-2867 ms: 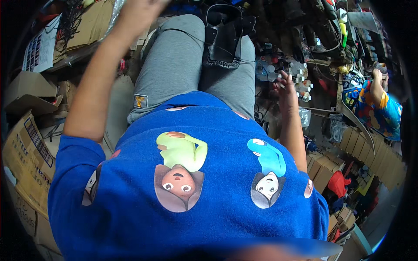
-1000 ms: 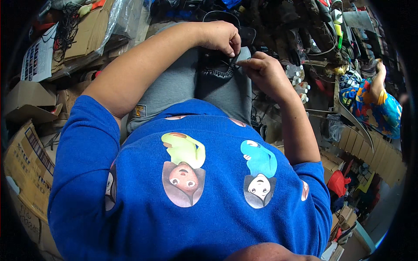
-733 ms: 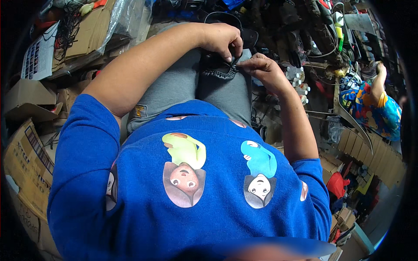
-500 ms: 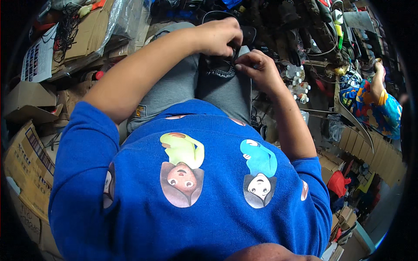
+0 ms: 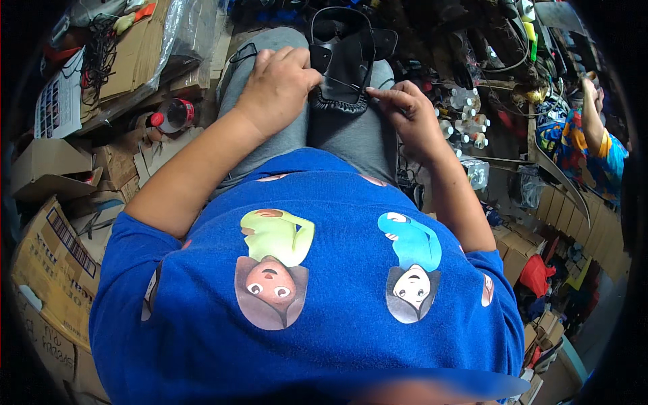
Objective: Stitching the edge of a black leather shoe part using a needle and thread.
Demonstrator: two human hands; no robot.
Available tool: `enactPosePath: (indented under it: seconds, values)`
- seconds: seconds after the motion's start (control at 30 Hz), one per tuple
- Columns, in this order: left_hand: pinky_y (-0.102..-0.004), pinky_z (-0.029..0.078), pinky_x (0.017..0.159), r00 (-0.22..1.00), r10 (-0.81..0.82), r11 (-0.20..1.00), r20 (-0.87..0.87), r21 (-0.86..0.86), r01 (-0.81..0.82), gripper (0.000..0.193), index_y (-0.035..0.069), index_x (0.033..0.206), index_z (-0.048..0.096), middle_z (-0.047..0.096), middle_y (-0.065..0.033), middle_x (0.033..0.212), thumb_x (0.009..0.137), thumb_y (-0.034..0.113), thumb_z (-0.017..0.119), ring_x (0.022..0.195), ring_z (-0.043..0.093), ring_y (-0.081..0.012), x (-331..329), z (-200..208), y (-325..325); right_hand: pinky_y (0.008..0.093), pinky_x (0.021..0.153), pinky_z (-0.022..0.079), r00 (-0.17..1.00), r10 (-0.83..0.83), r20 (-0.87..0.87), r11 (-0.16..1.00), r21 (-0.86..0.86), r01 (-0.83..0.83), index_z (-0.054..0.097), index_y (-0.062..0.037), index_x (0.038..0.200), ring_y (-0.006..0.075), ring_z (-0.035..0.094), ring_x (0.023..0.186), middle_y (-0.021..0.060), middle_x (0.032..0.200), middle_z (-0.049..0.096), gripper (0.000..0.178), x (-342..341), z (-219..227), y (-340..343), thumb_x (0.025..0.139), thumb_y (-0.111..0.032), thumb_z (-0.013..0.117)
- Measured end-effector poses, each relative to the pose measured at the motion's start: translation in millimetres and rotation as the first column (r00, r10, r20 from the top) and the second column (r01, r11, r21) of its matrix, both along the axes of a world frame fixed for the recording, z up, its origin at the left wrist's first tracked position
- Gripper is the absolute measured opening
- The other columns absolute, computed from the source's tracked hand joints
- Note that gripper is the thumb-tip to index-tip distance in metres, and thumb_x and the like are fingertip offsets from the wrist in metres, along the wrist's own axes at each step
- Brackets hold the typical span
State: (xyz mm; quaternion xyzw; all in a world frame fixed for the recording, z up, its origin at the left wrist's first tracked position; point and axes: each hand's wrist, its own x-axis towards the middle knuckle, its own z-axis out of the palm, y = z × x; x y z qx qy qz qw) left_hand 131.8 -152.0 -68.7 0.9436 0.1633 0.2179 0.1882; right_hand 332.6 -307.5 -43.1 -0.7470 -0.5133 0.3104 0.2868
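A black leather shoe upper [image 5: 343, 64] with a gathered, stitched toe edge rests between my thighs, its toe end toward me. My left hand [image 5: 278, 86] is closed at the shoe's left side, over my left thigh. From its fingertips a thin, taut line that looks like thread [image 5: 343, 83] runs across to the right edge of the toe. My right hand [image 5: 407, 111] is closed at that edge, thumb and forefinger pinching where the thread meets the leather. Dark cord loops show beyond each hand. Whether a needle is in either hand is too small to make out.
To the left are flattened cardboard, an open carton [image 5: 50, 165] and a clear bottle with a red cap [image 5: 174, 116]. Several small white-capped bottles [image 5: 466, 121] stand on the right. Another person in a bright patterned garment [image 5: 594, 142] sits at the far right.
My left hand has moved back and left off the shoe, drawing the thread out to the left. The shoe is now more exposed. My right hand stays by its right edge.
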Motion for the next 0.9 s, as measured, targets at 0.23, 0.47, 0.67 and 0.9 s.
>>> enactPosePath:
  seconds: [0.23,0.47,0.67,0.9]
  values:
    - [-0.0354,0.033,0.080,0.999,-0.028,0.974,0.045,-0.225,0.038,0.017,0.023,0.089,0.073,0.053,0.0022,0.077,0.073,0.017,0.072,0.086,0.051,-0.0177,18,-4,3,0.0253,0.081,0.044,0.981,0.120,-0.151,0.988,-0.080,-0.133,0.073,-0.0160,0.103,0.0140,0.054,0.086,0.0023,0.088,0.053,0.033,31,-11,14,0.079,0.002,0.059]
    - [-0.0356,0.031,0.082,0.999,-0.038,0.981,0.008,-0.189,0.039,0.018,0.025,0.090,0.073,0.052,0.0034,0.076,0.074,0.017,0.071,0.086,0.049,-0.0167,21,-10,2,0.0254,0.081,0.044,0.959,0.162,-0.234,0.980,-0.073,-0.184,0.073,-0.0156,0.102,0.0148,0.054,0.087,0.0023,0.088,0.053,0.034,41,-15,20,0.078,0.003,0.057]
    - [-0.0355,0.031,0.082,0.999,-0.035,0.982,-0.029,-0.187,0.029,0.017,0.024,0.090,0.073,0.053,0.0032,0.077,0.074,0.017,0.071,0.086,0.050,-0.0169,23,-10,2,0.0251,0.081,0.043,0.958,0.162,-0.237,0.980,-0.076,-0.185,0.073,-0.0159,0.102,0.0145,0.053,0.087,0.0023,0.087,0.053,0.033,42,-15,20,0.079,0.002,0.057]
    - [-0.0359,0.031,0.082,0.997,-0.026,0.987,-0.067,-0.163,0.015,0.015,0.024,0.089,0.073,0.053,0.0033,0.077,0.076,0.018,0.069,0.087,0.050,-0.0175,24,-9,1,0.0247,0.081,0.043,0.956,0.169,-0.241,0.978,-0.081,-0.194,0.073,-0.0153,0.102,0.0136,0.053,0.086,0.0012,0.086,0.054,0.028,44,-15,20,0.081,-0.001,0.061]
